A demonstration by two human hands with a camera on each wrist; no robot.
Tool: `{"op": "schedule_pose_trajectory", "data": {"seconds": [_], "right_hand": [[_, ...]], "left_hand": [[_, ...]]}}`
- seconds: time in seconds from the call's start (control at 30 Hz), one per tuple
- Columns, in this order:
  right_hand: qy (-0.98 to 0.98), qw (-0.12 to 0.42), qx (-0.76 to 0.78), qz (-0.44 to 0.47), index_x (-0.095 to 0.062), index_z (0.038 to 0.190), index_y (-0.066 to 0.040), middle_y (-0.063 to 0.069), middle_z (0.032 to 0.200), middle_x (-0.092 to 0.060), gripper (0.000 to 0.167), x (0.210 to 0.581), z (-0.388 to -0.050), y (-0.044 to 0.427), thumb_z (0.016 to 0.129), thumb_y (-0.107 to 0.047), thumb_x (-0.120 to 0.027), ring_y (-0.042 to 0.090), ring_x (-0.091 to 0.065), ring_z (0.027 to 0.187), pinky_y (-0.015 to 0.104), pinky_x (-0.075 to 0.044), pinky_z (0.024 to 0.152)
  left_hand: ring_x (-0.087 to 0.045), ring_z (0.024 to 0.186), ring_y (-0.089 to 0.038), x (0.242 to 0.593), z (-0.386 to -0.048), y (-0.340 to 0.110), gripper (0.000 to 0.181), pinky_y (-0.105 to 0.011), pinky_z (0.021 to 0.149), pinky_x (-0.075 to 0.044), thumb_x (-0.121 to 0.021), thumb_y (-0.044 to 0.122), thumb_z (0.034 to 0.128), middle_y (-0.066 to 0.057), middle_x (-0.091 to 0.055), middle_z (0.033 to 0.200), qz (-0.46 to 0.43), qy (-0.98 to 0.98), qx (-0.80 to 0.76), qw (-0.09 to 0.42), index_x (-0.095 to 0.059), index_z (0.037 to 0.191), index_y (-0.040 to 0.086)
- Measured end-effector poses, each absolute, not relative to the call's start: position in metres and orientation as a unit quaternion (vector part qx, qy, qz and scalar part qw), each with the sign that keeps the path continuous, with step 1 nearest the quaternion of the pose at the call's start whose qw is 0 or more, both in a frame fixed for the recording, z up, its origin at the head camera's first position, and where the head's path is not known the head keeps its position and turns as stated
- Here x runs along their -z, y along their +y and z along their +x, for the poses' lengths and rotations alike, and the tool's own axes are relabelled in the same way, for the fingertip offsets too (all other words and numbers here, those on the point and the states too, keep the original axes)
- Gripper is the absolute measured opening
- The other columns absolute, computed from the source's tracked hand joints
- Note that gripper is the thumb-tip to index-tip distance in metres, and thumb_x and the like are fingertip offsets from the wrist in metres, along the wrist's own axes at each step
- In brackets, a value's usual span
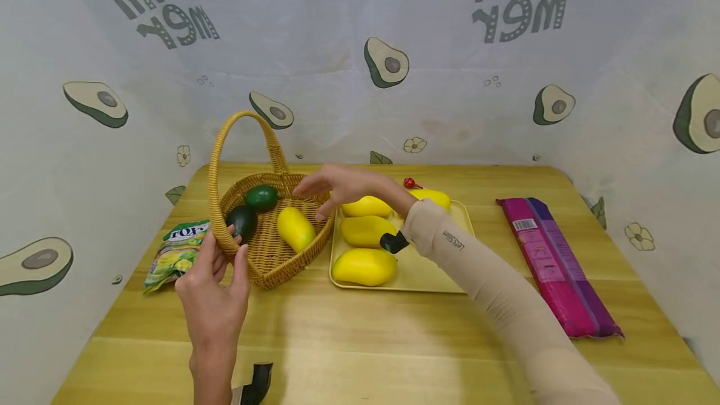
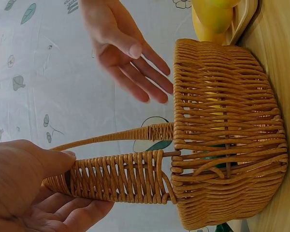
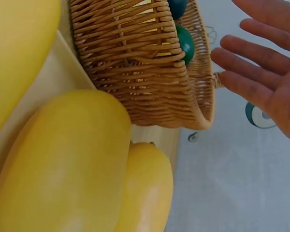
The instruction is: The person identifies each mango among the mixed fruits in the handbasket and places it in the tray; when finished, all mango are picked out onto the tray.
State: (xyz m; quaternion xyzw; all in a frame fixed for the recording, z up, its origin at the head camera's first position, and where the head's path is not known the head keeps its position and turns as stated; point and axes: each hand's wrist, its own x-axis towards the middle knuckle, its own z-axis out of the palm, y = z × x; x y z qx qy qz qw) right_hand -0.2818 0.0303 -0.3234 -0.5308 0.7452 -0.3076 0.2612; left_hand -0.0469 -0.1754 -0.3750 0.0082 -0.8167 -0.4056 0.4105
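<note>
A wicker basket (image 1: 269, 254) with a tall handle stands on the left of the table. My left hand (image 1: 216, 305) grips the near side of its handle, thumb on one side and fingers on the other, as the left wrist view shows. Inside the basket lie a yellow mango (image 1: 295, 230) and two dark green avocados (image 1: 261, 197). Over the basket's right rim hovers my right hand (image 1: 344, 185), fingers extended and holding nothing. Beside the basket, a cream tray (image 1: 433, 277) carries several yellow mangoes (image 1: 364, 267), also large in the right wrist view (image 3: 63, 164).
A green printed bag (image 1: 175, 252) lies left of the basket. Toward the right of the table is a long pink and purple packet (image 1: 554, 264). A small red object (image 1: 409, 183) sits behind the tray. Patterned cloth (image 1: 337, 117) encloses the back and sides.
</note>
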Motion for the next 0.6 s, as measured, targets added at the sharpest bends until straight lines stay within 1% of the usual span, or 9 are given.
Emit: {"op": "schedule_pose_trajectory", "data": {"seconds": [0.07, 0.13, 0.23, 0.27, 0.33, 0.4, 0.47, 0.53, 0.6], "right_hand": [[0.746, 0.271, 0.302, -0.528, -0.058, 0.149, 0.007, 0.022, 0.153, -0.060, 0.061, 0.323, -0.286, 0.022, 0.094, 0.000, -0.083, 0.038, -0.057, 0.144, 0.045, -0.047, 0.123], [0.748, 0.274, 0.292, -0.530, -0.062, 0.144, 0.008, 0.023, 0.146, -0.065, 0.055, 0.322, -0.290, 0.013, 0.094, -0.001, -0.083, 0.037, -0.062, 0.137, 0.040, -0.052, 0.118], [0.752, 0.279, 0.264, -0.536, -0.072, 0.128, 0.008, 0.022, 0.127, -0.075, 0.035, 0.319, -0.295, 0.002, 0.097, -0.004, -0.082, 0.032, -0.072, 0.116, 0.034, -0.061, 0.103], [0.752, 0.291, 0.250, -0.537, -0.075, 0.123, 0.007, 0.022, 0.120, -0.077, 0.028, 0.318, -0.295, -0.002, 0.098, -0.005, -0.080, 0.031, -0.074, 0.108, 0.033, -0.063, 0.098], [0.751, 0.327, 0.225, -0.528, -0.078, 0.116, 0.005, 0.020, 0.112, -0.079, 0.021, 0.316, -0.295, -0.009, 0.102, -0.009, -0.077, 0.032, -0.075, 0.101, 0.035, -0.064, 0.093], [0.747, 0.359, 0.203, -0.521, -0.079, 0.117, 0.004, 0.019, 0.112, -0.080, 0.021, 0.315, -0.295, -0.016, 0.105, -0.013, -0.072, 0.031, -0.076, 0.102, 0.035, -0.065, 0.093], [0.741, 0.377, 0.192, -0.521, -0.077, 0.124, 0.004, 0.019, 0.119, -0.079, 0.025, 0.314, -0.294, -0.022, 0.108, -0.013, -0.069, 0.032, -0.075, 0.109, 0.034, -0.064, 0.096], [0.737, 0.370, 0.198, -0.530, -0.074, 0.129, 0.006, 0.019, 0.127, -0.077, 0.028, 0.314, -0.294, -0.027, 0.108, -0.011, -0.068, 0.030, -0.074, 0.116, 0.032, -0.062, 0.101], [0.734, 0.349, 0.208, -0.544, -0.072, 0.132, 0.007, 0.019, 0.132, -0.074, 0.029, 0.314, -0.295, -0.032, 0.107, -0.008, -0.068, 0.028, -0.072, 0.120, 0.029, -0.060, 0.104]], "left_hand": [[-0.076, 0.109, -0.039, 0.375, -0.047, -0.175, 0.042, -0.009, 0.094, -0.052, -0.077, -0.009, 0.0948, -0.023, -0.077, 0.123, 0.009, -0.817, 0.407, 0.408, -0.068, 0.136, -0.007], [-0.076, 0.109, -0.039, 0.375, -0.047, -0.175, 0.043, -0.009, 0.094, -0.052, -0.077, -0.009, 0.0945, -0.023, -0.077, 0.123, 0.010, -0.817, 0.408, 0.408, -0.068, 0.136, -0.007], [-0.076, 0.109, -0.038, 0.375, -0.047, -0.175, 0.043, -0.009, 0.094, -0.052, -0.078, -0.010, 0.0938, -0.023, -0.077, 0.123, 0.010, -0.817, 0.407, 0.408, -0.068, 0.136, -0.007], [-0.076, 0.109, -0.038, 0.375, -0.047, -0.175, 0.044, -0.009, 0.094, -0.052, -0.078, -0.010, 0.0938, -0.023, -0.077, 0.123, 0.009, -0.817, 0.407, 0.408, -0.068, 0.136, -0.007], [-0.076, 0.109, -0.039, 0.376, -0.047, -0.175, 0.045, -0.009, 0.094, -0.051, -0.078, -0.010, 0.0937, -0.023, -0.077, 0.123, 0.009, -0.818, 0.405, 0.408, -0.067, 0.137, -0.007], [-0.076, 0.109, -0.039, 0.376, -0.047, -0.175, 0.046, -0.009, 0.093, -0.051, -0.078, -0.009, 0.0942, -0.023, -0.077, 0.124, 0.009, -0.819, 0.404, 0.408, -0.066, 0.139, -0.007], [-0.076, 0.110, -0.039, 0.376, -0.047, -0.176, 0.048, -0.009, 0.093, -0.051, -0.078, -0.008, 0.0945, -0.023, -0.076, 0.125, 0.010, -0.820, 0.403, 0.407, -0.066, 0.141, -0.006], [-0.075, 0.110, -0.040, 0.376, -0.048, -0.176, 0.048, -0.008, 0.093, -0.050, -0.078, -0.008, 0.0948, -0.023, -0.076, 0.126, 0.012, -0.820, 0.403, 0.405, -0.065, 0.141, -0.006], [-0.075, 0.111, -0.040, 0.376, -0.048, -0.176, 0.048, -0.008, 0.093, -0.050, -0.078, -0.008, 0.0946, -0.023, -0.076, 0.126, 0.012, -0.820, 0.405, 0.404, -0.065, 0.141, -0.006]]}}
